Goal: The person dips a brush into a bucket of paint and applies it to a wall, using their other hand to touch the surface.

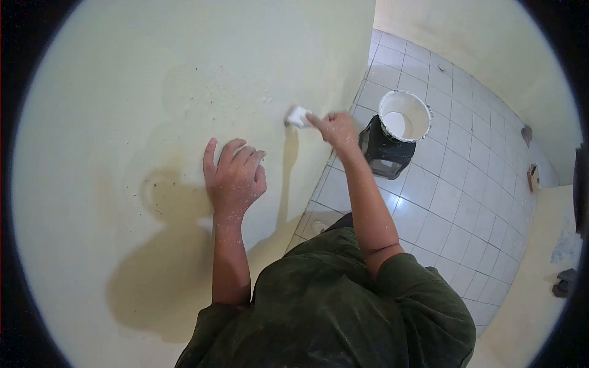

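"Pressing the white tool [299, 116] to the wall [92, 122], is it, the right hand [337, 129] in the head view?"

"It looks that way. The fingers are closed around the tool, one digit lying along it, probably to steer it and bear down evenly. It's blurred there, so I can't tell if it is a brush or a pad."

"And the left hand [235, 175]?"

"Holding nothing. The fingers are spread wide and a bit curled, before the wall and to the left of the tool, apart from it. I'd guess it is there for balance, though I can't tell whether the palm touches."

"What about the bucket [418, 116]?"

"It stands on the black stool [373, 144], covering much of the top and reaching past the edge away from the person, as seen from here. The rim has white smears."

"Why up there?"

"My guess is easier reach: the stool raises it above the tiled floor [454, 184] and stands near the floor's edge along the wall, on the right arm's side."
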The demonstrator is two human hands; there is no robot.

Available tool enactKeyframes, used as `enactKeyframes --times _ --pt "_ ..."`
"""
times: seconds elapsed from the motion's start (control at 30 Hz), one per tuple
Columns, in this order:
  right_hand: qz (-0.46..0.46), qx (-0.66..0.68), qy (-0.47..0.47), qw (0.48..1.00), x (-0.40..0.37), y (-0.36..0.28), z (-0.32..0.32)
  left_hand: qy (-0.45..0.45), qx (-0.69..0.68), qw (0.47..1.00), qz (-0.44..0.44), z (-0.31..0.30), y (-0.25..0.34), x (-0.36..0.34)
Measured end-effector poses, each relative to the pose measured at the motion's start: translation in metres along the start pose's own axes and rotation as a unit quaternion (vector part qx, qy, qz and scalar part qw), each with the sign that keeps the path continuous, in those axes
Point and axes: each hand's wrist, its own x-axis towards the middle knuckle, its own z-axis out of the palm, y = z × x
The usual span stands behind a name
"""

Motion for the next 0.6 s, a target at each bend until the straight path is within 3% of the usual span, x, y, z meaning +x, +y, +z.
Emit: enactKeyframes --times 0.03,0.1,0.2,0.27,0.3,0.4,0.6 --pt "-0.023 0.040 -0.003 0.999 -0.013 -0.034 -0.018 -0.001 -0.002 1.000 -0.001 0.000 0.000 0.000" --pt "-0.040 0.246 -0.067 0.966 -0.037 -0.085 -0.049 0.014 -0.003 1.000 0.005 0.000 -0.001 0.001" --pt "-0.086 0.379 -0.159 0.907 -0.059 -0.120 -0.070 0.024 -0.009 1.000 0.002 0.000 0.000 0.001" --pt "-0.116 0.275 -0.095 0.950 -0.050 -0.116 -0.048 0.026 -0.011 1.000 0.000 0.000 0.000 0.000" --pt "-0.131 0.222 -0.061 0.964 -0.043 -0.106 -0.035 0.027 -0.012 1.000 0.000 0.001 0.000 -0.001" --pt "0.005 0.253 -0.146 0.956 -0.001 -0.027 0.014 0.021 -0.015 1.000 -0.002 0.002 -0.002 -0.001" --pt "0.059 0.031 -0.047 0.997 0.028 0.157 0.064 0.013 -0.014 1.000 0.001 0.001 0.000 0.003"
